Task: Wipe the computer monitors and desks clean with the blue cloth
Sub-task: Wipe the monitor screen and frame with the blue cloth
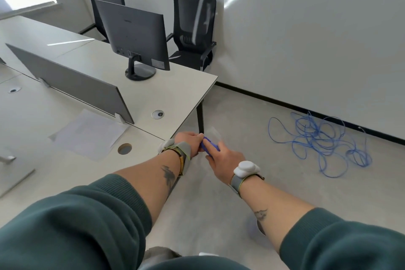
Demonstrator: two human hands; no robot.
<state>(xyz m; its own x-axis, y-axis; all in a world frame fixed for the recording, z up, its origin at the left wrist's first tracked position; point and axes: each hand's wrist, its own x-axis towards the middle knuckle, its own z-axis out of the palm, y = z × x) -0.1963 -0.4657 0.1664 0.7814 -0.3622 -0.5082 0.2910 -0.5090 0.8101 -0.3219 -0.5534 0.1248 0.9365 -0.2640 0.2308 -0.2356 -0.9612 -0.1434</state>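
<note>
A small bunched blue cloth (208, 145) is pinched between both hands just past the desk's right edge, over the floor. My left hand (189, 138) grips its left end; my right hand (225, 160) closes over its right side and hides most of it. A faint clear wrapper (213, 133) shows above the cloth. A dark monitor (134, 34) stands on the far white desk (179, 85), its back toward me. The near desk (65, 166) lies under my left forearm.
A grey divider panel (72, 81) runs between the desks. A paper sheet (89, 132) and cable holes (125, 148) sit on the near desk. Two black chairs (192, 28) stand by the wall. A tangled blue cable (317, 138) lies on the floor at right.
</note>
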